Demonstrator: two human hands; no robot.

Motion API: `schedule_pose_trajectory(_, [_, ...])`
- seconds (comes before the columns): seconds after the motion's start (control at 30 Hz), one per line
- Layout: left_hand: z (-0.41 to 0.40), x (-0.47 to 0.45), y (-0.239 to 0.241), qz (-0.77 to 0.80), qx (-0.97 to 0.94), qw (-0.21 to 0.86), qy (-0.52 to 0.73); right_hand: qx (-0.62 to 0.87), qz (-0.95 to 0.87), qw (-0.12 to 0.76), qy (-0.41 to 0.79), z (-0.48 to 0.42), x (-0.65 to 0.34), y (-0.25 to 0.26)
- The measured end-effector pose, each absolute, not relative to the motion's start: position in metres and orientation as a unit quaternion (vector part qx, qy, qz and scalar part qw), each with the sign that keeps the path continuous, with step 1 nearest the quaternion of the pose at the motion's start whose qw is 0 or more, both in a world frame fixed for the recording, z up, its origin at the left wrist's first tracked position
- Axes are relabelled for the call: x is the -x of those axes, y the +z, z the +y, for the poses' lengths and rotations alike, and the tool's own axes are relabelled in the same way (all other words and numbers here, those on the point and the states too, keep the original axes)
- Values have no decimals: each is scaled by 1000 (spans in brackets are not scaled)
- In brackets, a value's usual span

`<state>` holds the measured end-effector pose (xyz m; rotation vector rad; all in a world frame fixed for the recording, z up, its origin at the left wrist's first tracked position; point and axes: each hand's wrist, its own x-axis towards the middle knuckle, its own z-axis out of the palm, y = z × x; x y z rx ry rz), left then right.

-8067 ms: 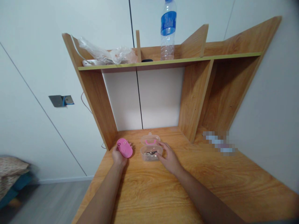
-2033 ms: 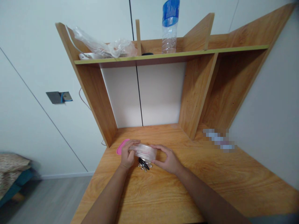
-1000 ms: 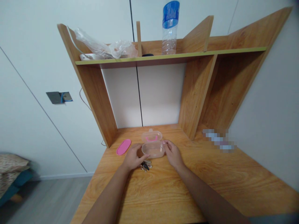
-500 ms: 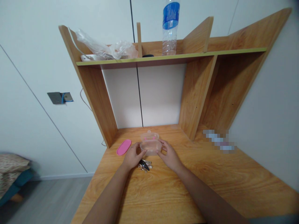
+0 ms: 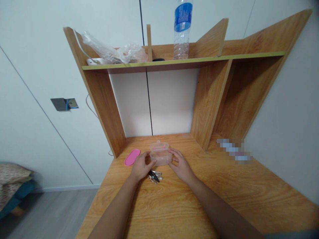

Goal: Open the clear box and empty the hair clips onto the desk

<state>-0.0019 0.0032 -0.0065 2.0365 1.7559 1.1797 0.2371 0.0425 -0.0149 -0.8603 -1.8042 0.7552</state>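
Note:
A small clear plastic box [image 5: 160, 156] with a hinged clear lid stands on the wooden desk [image 5: 199, 202], and nothing shows inside it. My left hand [image 5: 141, 166] grips its left side and my right hand [image 5: 179, 165] grips its right side, fingers curled against the walls. A small pile of dark and silvery metal pieces [image 5: 155, 175] lies on the desk just in front of the box, beside my left hand. A pink oval lid [image 5: 132, 157] lies flat to the left.
A shelf [image 5: 181, 61] spans the desk above, carrying a plastic water bottle [image 5: 181, 29], a crumpled clear bag [image 5: 117, 54] and a white object. Wooden side panels close in the desk's back. A blurred patch [image 5: 234, 151] sits at the right. Grey floor shows at left.
The box, turned over above the metal pieces two seconds ago, has been set upright on the desk behind them. Since half a second ago my hands barely moved.

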Motion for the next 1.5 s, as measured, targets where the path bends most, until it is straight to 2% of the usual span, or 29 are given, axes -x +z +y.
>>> schedule_pose_trajectory(1.0, [9, 17, -6, 620, -677, 74, 389, 376, -744, 500, 234, 41, -238, -10])
schedule_pose_trajectory(1.5, [-14, 5, 22, 468, -818, 146, 301, 379, -738, 512, 224, 39, -238, -3])
